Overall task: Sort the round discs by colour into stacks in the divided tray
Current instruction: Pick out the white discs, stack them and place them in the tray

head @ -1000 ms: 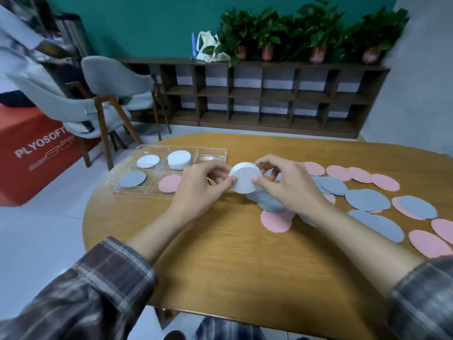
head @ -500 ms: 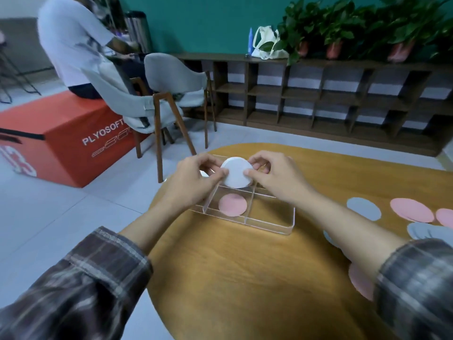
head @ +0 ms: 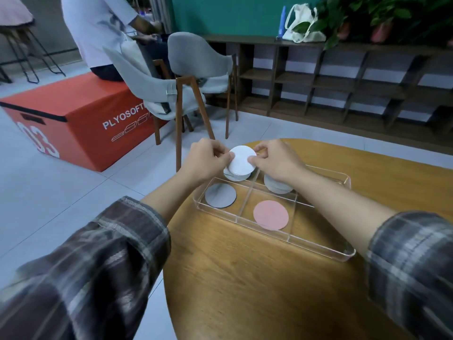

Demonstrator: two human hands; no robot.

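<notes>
Now the left hand (head: 208, 160) is pinching the left edge of a white stack (head: 241, 158) between its thumb and curled fingers. The right hand (head: 277, 160) is pinching the right edge the same way, so the stack is hanging between the two hands, tilted toward the person. Just under the held stack, more white discs (head: 234, 177) are lying in a compartment of the tray (head: 318, 251). Under the right wrist, another white pile (head: 278, 187) is sitting in the next compartment. Nearer the person than the left hand, a grey disc (head: 220, 195) is lying flat in its own compartment. Nearer than the right hand, a pink disc (head: 270, 215) is lying flat in another. The tray is resting on the counter (head: 245, 290), below both forearms.
</notes>
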